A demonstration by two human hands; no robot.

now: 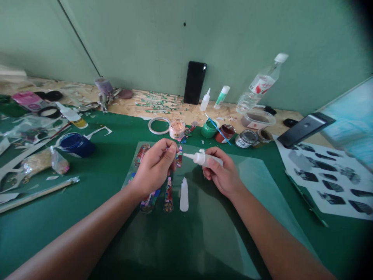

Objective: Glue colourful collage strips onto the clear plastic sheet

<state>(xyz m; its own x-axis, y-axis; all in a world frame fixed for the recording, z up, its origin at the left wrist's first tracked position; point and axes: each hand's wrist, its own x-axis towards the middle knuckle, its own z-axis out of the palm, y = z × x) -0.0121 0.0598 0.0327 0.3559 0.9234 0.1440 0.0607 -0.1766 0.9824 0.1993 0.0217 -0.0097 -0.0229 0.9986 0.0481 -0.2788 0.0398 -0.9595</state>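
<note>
My right hand (220, 169) is wrapped round a white glue bottle (211, 158), held nearly level with its thin nozzle pointing left. The nozzle tip is close to my left hand (159, 165), whose thumb and fingers are pinched together; what they hold, if anything, is hidden. A colourful patterned strip (179, 157) shows just beside those fingertips; I cannot tell whether they touch it. Below lie another patterned strip (168, 196) and a plain white strip (184, 196), on a clear plastic sheet (215, 229). More patterned pieces (142, 153) are partly covered by my left hand and forearm.
Behind the sheet stand a pink jar (177, 129), a green paint jar (209, 129) with a blue brush (218, 130) across it, and a red jar (225, 133). A dark blue jar (75, 144) sits left. A phone (195, 82) leans on the wall; printed paper (326, 175) lies right.
</note>
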